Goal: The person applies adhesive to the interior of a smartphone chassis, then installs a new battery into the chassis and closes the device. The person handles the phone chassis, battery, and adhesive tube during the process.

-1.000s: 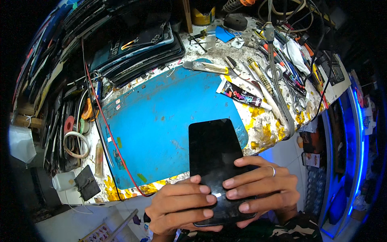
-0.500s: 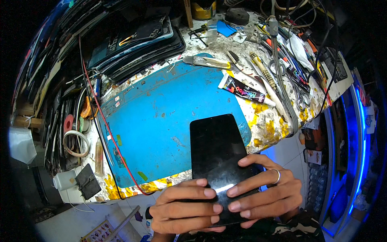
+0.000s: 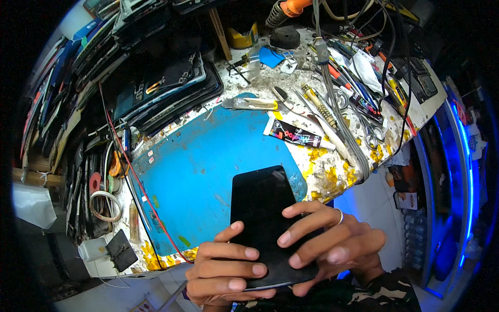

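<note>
A smartphone (image 3: pixel 257 208) with a dark screen is held between my two hands, its far part over the blue work mat (image 3: pixel 187 171). My left hand (image 3: pixel 223 268) is closed round the phone's near left side. Its fingers reach onto the screen, and one sits higher at the left edge. My right hand (image 3: pixel 332 236), with a ring on one finger, grips the right side with fingertips on the glass. One of its fingers is lifted and slightly blurred. The back of the phone is hidden.
A black glue tube (image 3: pixel 296 134), a utility knife (image 3: pixel 252 104), a brush (image 3: pixel 286 96) and scissors (image 3: pixel 372 135) lie beyond the mat. Stacked phone parts (image 3: pixel 171 96) stand back left. Tape rolls (image 3: pixel 105 205) and a red cable (image 3: pixel 136 179) are at left. Grey cables (image 3: pixel 358 156) run along the right.
The phone and both hands appear a little lower and further left, with the whole view shifted. My right hand's fingers have spread, one lifting; a left finger has moved up the phone's edge.
</note>
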A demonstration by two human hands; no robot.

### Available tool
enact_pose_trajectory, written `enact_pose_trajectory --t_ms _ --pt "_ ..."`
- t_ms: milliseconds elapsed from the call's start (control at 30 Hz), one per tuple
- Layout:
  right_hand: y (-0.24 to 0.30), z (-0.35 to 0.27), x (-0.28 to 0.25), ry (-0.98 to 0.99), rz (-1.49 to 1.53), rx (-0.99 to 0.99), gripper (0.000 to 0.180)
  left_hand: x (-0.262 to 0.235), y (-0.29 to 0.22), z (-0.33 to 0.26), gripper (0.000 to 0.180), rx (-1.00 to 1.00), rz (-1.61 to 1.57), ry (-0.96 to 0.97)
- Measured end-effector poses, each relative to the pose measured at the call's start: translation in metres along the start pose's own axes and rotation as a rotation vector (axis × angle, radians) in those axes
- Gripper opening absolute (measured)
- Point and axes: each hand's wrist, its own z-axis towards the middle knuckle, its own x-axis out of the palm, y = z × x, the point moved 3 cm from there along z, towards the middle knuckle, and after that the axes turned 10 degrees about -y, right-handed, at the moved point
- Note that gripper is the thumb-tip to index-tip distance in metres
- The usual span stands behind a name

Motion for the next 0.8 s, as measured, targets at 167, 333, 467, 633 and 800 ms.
enact_pose_trajectory --t_ms 167,333,467,633,800 --pt "-0.023 0.012 -0.012 0.163 -0.297 0.06 0.063 0.0 0.004 0.018 0.048 0.03 -0.114 -0.093" --pt "-0.039 0.012 -0.006 0.095 -0.402 0.015 0.064 0.001 0.012 0.019 0.067 -0.043 -0.031 -0.385" --pt "-0.045 0.011 0.006 0.037 -0.42 -0.064 0.065 0.007 0.025 0.012 0.115 -0.116 0.117 -0.438" --pt "-0.046 0.014 0.025 0.065 -0.417 -0.072 0.053 0.012 0.035 0.008 0.121 -0.322 0.236 -0.609" --pt "-0.013 0.022 0.005 0.036 -0.206 -0.027 0.044 0.0 0.037 0.016 0.117 -0.512 -0.395 -0.675"
